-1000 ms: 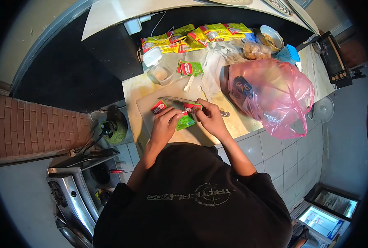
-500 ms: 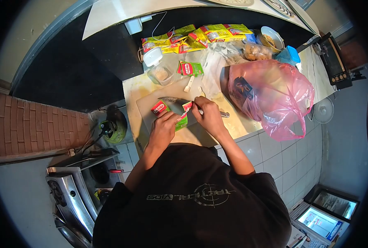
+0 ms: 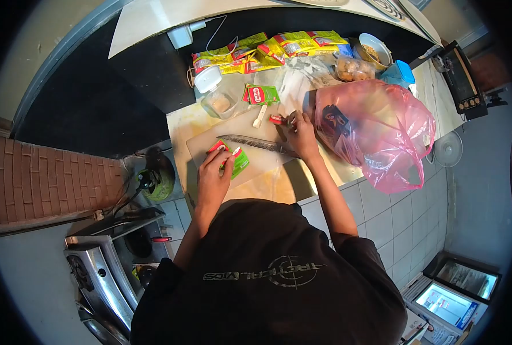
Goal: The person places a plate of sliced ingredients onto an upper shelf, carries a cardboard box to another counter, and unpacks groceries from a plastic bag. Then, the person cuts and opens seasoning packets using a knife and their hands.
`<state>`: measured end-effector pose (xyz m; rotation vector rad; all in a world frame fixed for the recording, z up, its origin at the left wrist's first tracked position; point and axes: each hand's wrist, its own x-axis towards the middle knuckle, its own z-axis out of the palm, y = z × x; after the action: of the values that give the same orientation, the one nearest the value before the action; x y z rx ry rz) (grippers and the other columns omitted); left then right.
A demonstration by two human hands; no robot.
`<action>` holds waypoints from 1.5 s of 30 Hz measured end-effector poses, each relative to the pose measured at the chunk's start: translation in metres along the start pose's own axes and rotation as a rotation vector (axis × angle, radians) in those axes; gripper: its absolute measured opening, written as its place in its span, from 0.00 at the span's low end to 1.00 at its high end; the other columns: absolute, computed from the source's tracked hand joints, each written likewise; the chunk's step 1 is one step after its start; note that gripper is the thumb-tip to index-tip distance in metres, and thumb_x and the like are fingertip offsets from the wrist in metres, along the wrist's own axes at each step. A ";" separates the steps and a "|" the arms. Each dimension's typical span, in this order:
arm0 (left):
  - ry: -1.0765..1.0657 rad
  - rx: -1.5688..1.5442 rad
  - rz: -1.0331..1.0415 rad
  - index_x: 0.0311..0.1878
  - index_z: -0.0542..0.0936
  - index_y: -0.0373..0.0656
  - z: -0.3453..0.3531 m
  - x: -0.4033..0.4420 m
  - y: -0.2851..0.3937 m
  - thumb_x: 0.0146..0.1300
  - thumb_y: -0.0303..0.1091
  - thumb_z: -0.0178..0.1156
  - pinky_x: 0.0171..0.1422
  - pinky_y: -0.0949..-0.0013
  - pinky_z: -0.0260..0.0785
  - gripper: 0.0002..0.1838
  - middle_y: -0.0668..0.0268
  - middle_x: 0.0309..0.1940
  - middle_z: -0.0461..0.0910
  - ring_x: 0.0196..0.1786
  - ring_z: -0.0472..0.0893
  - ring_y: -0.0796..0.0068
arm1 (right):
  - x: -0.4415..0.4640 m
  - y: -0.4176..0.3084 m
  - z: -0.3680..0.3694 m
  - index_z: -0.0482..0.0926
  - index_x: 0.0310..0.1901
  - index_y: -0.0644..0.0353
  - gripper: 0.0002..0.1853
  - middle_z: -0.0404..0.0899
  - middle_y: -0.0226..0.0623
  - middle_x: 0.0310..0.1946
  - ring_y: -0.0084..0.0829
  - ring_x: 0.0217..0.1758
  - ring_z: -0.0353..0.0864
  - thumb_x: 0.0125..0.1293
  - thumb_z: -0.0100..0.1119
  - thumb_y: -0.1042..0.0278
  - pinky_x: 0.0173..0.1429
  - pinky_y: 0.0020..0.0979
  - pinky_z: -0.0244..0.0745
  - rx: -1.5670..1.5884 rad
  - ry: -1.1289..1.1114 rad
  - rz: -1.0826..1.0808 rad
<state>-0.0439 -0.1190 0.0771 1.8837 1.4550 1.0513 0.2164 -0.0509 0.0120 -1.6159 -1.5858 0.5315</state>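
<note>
My left hand (image 3: 216,168) is closed on a green and red sachet (image 3: 240,162) over the near left of the cutting board (image 3: 201,146). Another red-topped sachet lies beside or under its fingers. My right hand (image 3: 301,134), beyond the board's right side, pinches a small red torn piece (image 3: 277,119). A knife (image 3: 256,142) lies across the board between my hands, its handle partly hidden by my right forearm. A white measuring spoon (image 3: 259,117) rests near the board's far edge, with more green and red sachets (image 3: 263,95) behind it.
An open clear container (image 3: 219,104) stands left of the stacked sachets. Yellow packets (image 3: 293,46) line the counter's back. To the right are a large pink plastic bag (image 3: 377,129), a bag of brown food (image 3: 354,69), a bowl (image 3: 374,50) and a blue container (image 3: 398,75).
My right hand has moved away from the left one, up and to the right, carrying the red piece torn from the sachet. My left hand has shifted slightly left with the sachet.
</note>
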 end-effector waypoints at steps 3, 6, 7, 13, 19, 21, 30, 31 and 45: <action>-0.030 -0.055 -0.163 0.42 0.81 0.35 0.003 -0.006 -0.008 0.65 0.27 0.62 0.37 0.66 0.72 0.06 0.57 0.36 0.81 0.34 0.82 0.64 | -0.012 -0.033 -0.006 0.73 0.41 0.63 0.11 0.74 0.48 0.34 0.52 0.35 0.78 0.56 0.58 0.84 0.41 0.43 0.74 -0.131 0.151 -0.213; -0.003 -0.292 -0.252 0.41 0.82 0.34 0.020 -0.012 -0.040 0.66 0.27 0.62 0.34 0.72 0.72 0.06 0.63 0.34 0.81 0.33 0.81 0.77 | -0.033 -0.064 -0.015 0.73 0.44 0.64 0.09 0.76 0.45 0.40 0.39 0.38 0.80 0.62 0.59 0.79 0.40 0.37 0.76 0.042 -0.159 -0.088; -0.003 -0.288 -0.255 0.41 0.82 0.34 0.020 -0.011 -0.038 0.66 0.27 0.62 0.34 0.72 0.72 0.06 0.63 0.34 0.81 0.33 0.81 0.77 | -0.041 -0.074 -0.016 0.74 0.46 0.64 0.10 0.77 0.44 0.42 0.36 0.39 0.81 0.64 0.60 0.76 0.40 0.36 0.77 0.229 -0.415 0.049; -0.172 -0.809 -0.506 0.47 0.81 0.37 0.028 -0.004 -0.014 0.69 0.29 0.60 0.39 0.76 0.76 0.08 0.69 0.41 0.80 0.42 0.80 0.82 | -0.059 -0.108 -0.008 0.73 0.51 0.65 0.17 0.77 0.51 0.46 0.48 0.50 0.79 0.65 0.64 0.66 0.54 0.39 0.74 0.305 -0.378 0.008; -0.214 -1.211 -0.737 0.56 0.76 0.40 0.025 -0.005 -0.007 0.74 0.34 0.54 0.56 0.66 0.76 0.12 0.66 0.51 0.79 0.51 0.81 0.76 | -0.065 -0.104 -0.005 0.71 0.53 0.64 0.18 0.77 0.50 0.49 0.47 0.54 0.78 0.66 0.63 0.67 0.59 0.36 0.71 0.428 -0.425 0.029; -0.239 -1.220 -0.672 0.57 0.75 0.40 0.027 -0.007 -0.009 0.76 0.36 0.51 0.60 0.63 0.74 0.13 0.65 0.51 0.79 0.53 0.81 0.73 | -0.067 -0.101 -0.002 0.71 0.53 0.63 0.17 0.77 0.49 0.49 0.45 0.55 0.78 0.67 0.62 0.69 0.60 0.35 0.70 0.509 -0.446 0.034; -0.197 -1.210 -0.619 0.52 0.76 0.40 0.027 -0.007 -0.001 0.75 0.37 0.54 0.58 0.67 0.74 0.12 0.68 0.48 0.77 0.52 0.79 0.78 | -0.067 -0.092 0.008 0.65 0.58 0.60 0.14 0.71 0.41 0.61 0.30 0.68 0.66 0.74 0.52 0.74 0.71 0.31 0.59 0.768 -0.516 0.063; -0.197 -1.210 -0.618 0.52 0.76 0.40 0.027 -0.008 -0.004 0.75 0.37 0.54 0.58 0.67 0.74 0.12 0.68 0.48 0.77 0.52 0.79 0.78 | -0.067 -0.092 0.008 0.65 0.58 0.60 0.14 0.71 0.41 0.61 0.30 0.69 0.66 0.74 0.51 0.74 0.72 0.31 0.59 0.793 -0.516 0.073; -0.246 -1.038 -0.518 0.48 0.78 0.44 0.027 -0.012 -0.008 0.72 0.33 0.58 0.49 0.76 0.71 0.06 0.74 0.42 0.76 0.46 0.75 0.87 | -0.067 -0.092 0.011 0.66 0.56 0.59 0.10 0.73 0.40 0.61 0.29 0.68 0.67 0.77 0.44 0.72 0.72 0.31 0.59 0.981 -0.495 0.171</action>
<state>-0.0278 -0.1270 0.0527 0.7995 0.8749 0.9742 0.1411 -0.1218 0.0606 -0.8783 -1.1649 1.5968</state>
